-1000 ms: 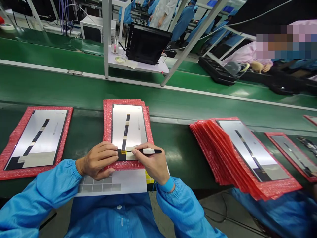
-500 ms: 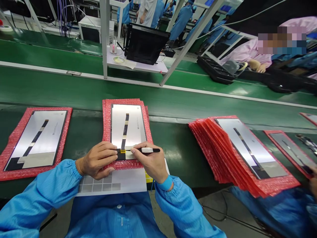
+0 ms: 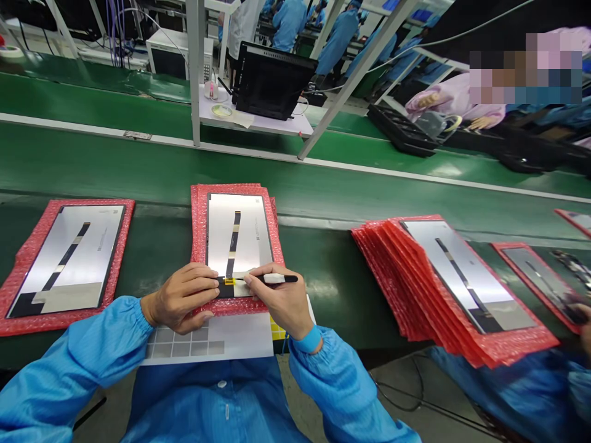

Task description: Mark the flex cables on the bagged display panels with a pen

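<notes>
Now, your right hand (image 3: pixel 281 301) grips a black pen (image 3: pixel 277 279), fingers (image 3: pixel 258 278) closed around its barrel, tip at the yellow tape (image 3: pixel 229 281). Your left hand (image 3: pixel 180 297) holds nothing, its fingertips touching the flex strip (image 3: pixel 233 243) low on the display panel (image 3: pixel 240 227). The panel lies on red bubble wrap (image 3: pixel 198 246), near the front edge of the green conveyor belt (image 3: pixel 323 277).

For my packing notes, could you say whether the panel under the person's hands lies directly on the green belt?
No, the display panel rests on a red bubble-wrap sheet.
</notes>
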Available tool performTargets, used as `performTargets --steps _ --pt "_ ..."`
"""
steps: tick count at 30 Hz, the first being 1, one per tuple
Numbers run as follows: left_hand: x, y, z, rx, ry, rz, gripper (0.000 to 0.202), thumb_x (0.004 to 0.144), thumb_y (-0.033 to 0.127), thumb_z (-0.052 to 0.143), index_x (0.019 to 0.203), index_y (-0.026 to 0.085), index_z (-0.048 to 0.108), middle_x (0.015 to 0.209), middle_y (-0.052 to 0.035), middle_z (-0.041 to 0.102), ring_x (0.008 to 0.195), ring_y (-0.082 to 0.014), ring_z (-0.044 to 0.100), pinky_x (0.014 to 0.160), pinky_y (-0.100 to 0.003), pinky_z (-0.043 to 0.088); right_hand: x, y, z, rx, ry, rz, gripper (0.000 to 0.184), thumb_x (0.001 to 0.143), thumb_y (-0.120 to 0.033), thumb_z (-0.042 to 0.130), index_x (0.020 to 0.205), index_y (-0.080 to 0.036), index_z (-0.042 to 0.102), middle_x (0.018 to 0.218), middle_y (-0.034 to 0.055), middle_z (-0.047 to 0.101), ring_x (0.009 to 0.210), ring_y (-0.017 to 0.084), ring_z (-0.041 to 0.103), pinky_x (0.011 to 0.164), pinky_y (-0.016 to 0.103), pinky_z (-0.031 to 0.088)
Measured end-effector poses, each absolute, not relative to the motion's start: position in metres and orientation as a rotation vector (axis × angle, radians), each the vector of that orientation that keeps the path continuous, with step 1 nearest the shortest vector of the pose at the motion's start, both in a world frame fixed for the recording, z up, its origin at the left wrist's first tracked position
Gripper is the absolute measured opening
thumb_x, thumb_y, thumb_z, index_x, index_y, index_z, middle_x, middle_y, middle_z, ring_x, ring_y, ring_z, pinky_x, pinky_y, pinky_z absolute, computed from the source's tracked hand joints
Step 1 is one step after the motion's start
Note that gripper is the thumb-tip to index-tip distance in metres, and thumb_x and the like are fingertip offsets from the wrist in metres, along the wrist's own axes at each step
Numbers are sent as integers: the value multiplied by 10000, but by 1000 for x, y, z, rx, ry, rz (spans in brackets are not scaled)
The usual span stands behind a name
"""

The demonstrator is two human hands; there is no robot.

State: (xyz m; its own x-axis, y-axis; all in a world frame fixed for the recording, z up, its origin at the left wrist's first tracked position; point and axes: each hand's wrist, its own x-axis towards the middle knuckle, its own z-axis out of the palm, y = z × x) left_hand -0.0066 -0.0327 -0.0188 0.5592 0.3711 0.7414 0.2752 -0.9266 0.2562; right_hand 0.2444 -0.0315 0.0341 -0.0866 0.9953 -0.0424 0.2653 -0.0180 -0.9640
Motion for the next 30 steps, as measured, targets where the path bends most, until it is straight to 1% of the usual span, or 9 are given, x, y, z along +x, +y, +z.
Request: performTargets --steps 3,5,7,14,19,24,27,30 --pt "-7 -33 -18 2696 532 1246 417 965 325 555 1311 105 624 1129 -194 755 1086 -322 695 900 -509 586 244 -31 34 -1392 -1457 1159 150 824 -335 799 765 -200 770 620 25 726 541 184 676 531 278 572" --pt "-7 -33 -17 2723 528 1180 488 980 384 525 1386 122 590 1238 -188 740 1137 -330 670 916 -509 563 244 -31 34 -1399 -1445 1168 157 821 -339 804 762 -197 769 632 27 733 547 183 681 532 275 569" --pt "-6 -33 -17 2749 531 1128 541 985 429 509 1429 125 566 1292 -177 728 1158 -337 646 919 -505 539 244 -31 34 -1401 -1435 1180 159 817 -338 809 764 -193 770 643 28 738 551 181 684 537 272 568" --pt "-4 -33 -15 2746 528 1094 540 965 425 537 1390 94 584 1291 -190 721 1130 -344 611 924 -508 486 244 -32 29 -1382 -1483 1132 144 825 -327 797 772 -197 766 630 21 722 560 177 665 553 275 547" --pt "-3 -35 -14 2739 583 1038 547 969 460 523 1417 149 567 1306 -170 711 1110 -324 608 931 -497 471 244 -34 25 -1375 -1471 1071 157 845 -333 779 774 -198 741 635 24 724 552 182 673 556 285 543" --pt "-1 -40 -12 2787 653 920 647 978 549 493 1473 135 524 1380 -176 669 1109 -331 575 948 -503 427 243 -33 24 -1349 -1296 1149 181 854 -350 777 780 -199 709 577 7 702 511 187 682 543 285 562" --pt "2 -44 -12 2818 721 815 723 937 601 531 1486 130 517 1442 -177 627 1119 -341 554 961 -508 400 243 -33 26 -1349 -1289 1146 179 853 -342 773 765 -205 700 572 2 696 508 184 682 543 279 562" --pt "4 -47 -14 2822 777 756 778 888 613 589 1504 144 512 1471 -165 605 1132 -339 547 987 -506 383 244 -32 27 -1341 -1303 1151 196 857 -356 766 753 -209 689 558 -2 682 493 181 671 524 273 547"
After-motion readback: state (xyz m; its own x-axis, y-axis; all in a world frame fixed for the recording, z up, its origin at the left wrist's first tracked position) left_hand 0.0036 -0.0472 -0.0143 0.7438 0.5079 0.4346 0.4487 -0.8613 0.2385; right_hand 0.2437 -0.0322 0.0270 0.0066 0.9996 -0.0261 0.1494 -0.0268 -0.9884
